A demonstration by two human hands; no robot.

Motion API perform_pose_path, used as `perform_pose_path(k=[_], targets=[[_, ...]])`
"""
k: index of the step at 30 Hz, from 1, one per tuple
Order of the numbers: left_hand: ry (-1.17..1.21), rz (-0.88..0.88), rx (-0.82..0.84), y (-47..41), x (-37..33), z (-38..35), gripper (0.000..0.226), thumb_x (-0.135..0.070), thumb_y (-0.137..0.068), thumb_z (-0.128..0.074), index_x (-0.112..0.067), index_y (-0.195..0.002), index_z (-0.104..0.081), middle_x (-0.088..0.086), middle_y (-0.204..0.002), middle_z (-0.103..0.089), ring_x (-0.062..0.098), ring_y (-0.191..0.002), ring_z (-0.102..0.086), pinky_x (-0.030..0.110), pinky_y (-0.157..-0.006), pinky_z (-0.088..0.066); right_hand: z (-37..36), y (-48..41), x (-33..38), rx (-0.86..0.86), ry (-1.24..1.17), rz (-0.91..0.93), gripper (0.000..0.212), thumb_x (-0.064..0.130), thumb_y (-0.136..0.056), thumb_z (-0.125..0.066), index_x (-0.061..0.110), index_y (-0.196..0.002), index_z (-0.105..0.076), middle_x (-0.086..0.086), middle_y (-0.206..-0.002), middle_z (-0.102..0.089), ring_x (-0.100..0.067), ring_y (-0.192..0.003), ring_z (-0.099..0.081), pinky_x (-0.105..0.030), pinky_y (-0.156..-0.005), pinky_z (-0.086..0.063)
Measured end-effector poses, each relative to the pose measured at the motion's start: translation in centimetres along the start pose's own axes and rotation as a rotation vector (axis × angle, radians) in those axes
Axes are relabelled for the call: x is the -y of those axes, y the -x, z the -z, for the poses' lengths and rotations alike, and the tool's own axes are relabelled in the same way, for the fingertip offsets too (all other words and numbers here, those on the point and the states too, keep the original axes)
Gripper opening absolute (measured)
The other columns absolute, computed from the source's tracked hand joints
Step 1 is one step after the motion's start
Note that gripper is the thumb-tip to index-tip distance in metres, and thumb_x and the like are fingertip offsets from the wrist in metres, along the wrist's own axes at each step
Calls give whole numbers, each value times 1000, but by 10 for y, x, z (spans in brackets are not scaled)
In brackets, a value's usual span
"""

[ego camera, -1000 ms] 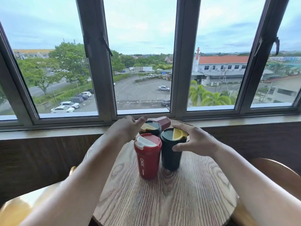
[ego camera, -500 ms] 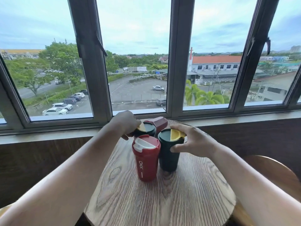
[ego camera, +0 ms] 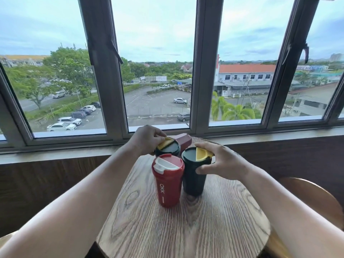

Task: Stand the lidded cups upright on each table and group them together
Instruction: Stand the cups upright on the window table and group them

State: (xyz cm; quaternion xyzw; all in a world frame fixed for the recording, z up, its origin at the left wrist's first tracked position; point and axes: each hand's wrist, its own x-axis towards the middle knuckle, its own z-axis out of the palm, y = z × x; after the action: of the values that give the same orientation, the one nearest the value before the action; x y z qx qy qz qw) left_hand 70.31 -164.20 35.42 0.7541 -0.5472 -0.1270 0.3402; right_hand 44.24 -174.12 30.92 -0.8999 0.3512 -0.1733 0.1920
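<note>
Several lidded cups stand close together on a small wooden table (ego camera: 214, 226). Nearest me is a red cup (ego camera: 168, 185) with a white flap on its lid, upright and untouched. To its right a dark green cup with a yellow flap (ego camera: 194, 175) stands upright, and my right hand (ego camera: 223, 162) grips it around the rim. Behind the red cup is a second dark green cup (ego camera: 168, 147); my left hand (ego camera: 147, 139) holds it at the lid. A dark red cup (ego camera: 184, 141) shows behind it, mostly hidden, so I cannot tell how it stands.
The table sits against a dark wood-panelled wall under a window sill (ego camera: 260, 135). A wooden chair back (ego camera: 312, 198) curves at the right, another chair edge (ego camera: 7, 237) at the lower left.
My left hand has closed down onto the far green cup's lid. The right hand stays on the near green cup. The camera has shifted slightly.
</note>
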Motion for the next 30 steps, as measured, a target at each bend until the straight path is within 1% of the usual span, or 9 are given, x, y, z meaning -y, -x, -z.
perform_pose_path(k=[5, 9, 12, 14, 18, 21, 23, 27, 30], targets=[[5, -23, 42, -2, -2, -3, 23, -19, -100, -65, -16, -118, -78, 11, -111, -76, 32, -81, -78, 44, -64, -67, 3, 3, 4, 15, 3, -15, 101, 85, -51, -74, 61, -142, -40, 18, -127, -68, -9, -118, -64, -38, -101, -53], [36, 3, 54, -3, 3, -6, 29, -25, -103, -59, -22, -128, -73, 15, -120, -73, 37, -97, -74, 47, -64, -67, 7, 7, 7, 87, -139, 9, 95, 58, -67, -86, 43, -151, -45, 13, -130, -65, -6, -119, -61, -19, -98, -46], [69, 16, 43, 1, 5, -8, 34, -29, -105, -54, -24, -137, -66, 12, -125, -68, 32, -103, -70, 49, -67, -67, 10, 3, 3, 93, -179, 18, 100, 77, -59, -82, 50, -148, -46, 19, -132, -65, -4, -121, -62, -30, -106, -48], [89, 27, 37, 7, 7, -8, 37, -32, -106, -52, -28, -141, -62, 6, -128, -64, 27, -107, -67, 51, -73, -66, 17, -3, 2, 126, -265, 24, 93, 76, -59, -81, 50, -143, -51, 22, -136, -64, 0, -123, -63, -36, -109, -50], [-50, 24, -39, 25, 8, -2, 41, -45, -105, -48, -31, -142, -58, 4, -133, -69, 23, -117, -64, 42, -97, -53, 48, -32, 9, 155, -437, 106, 77, 61, -69, -76, 29, -138, -62, 12, -132, -70, -3, -118, -68, -29, -98, -56], [-6, 45, -156, 62, 8, 4, 35, -53, -101, -51, -35, -126, -67, -15, -120, -73, 7, -108, -66, 32, -87, -52, 61, -81, 3, 177, -351, 168, 66, 43, -87, -77, 17, -145, -58, 5, -138, -68, -7, -123, -66, -33, -106, -53], [104, 56, -130, 92, 6, 2, 43, -69, -90, -52, -43, -119, -70, -24, -114, -75, -1, -110, -68, 36, -93, -57, 61, -120, 0, 240, -251, 212, 60, 35, -91, -77, 18, -145, -58, 6, -142, -64, -6, -127, -61, -32, -114, -45], [173, 129, -176, 126, -1, -18, 51, -80, -73, -57, -59, -119, -67, -26, -111, -75, -1, -108, -70, 45, -94, -59, 37, -189, 3, 450, -4, 276, 78, 34, -82, -86, 18, -151, -53, 5, -152, -55, -14, -140, -50, -25, -111, -34], [218, 164, -246, 133, -8, -31, 52, -76, -70, -60, -62, -119, -65, -27, -109, -75, 1, -107, -71, 42, -92, -60, 11, -228, 14, 606, 187, 315, 94, 33, -76, -90, 21, -157, -44, 4, -163, -42, -18, -150, -37, -34, -123, -27]])
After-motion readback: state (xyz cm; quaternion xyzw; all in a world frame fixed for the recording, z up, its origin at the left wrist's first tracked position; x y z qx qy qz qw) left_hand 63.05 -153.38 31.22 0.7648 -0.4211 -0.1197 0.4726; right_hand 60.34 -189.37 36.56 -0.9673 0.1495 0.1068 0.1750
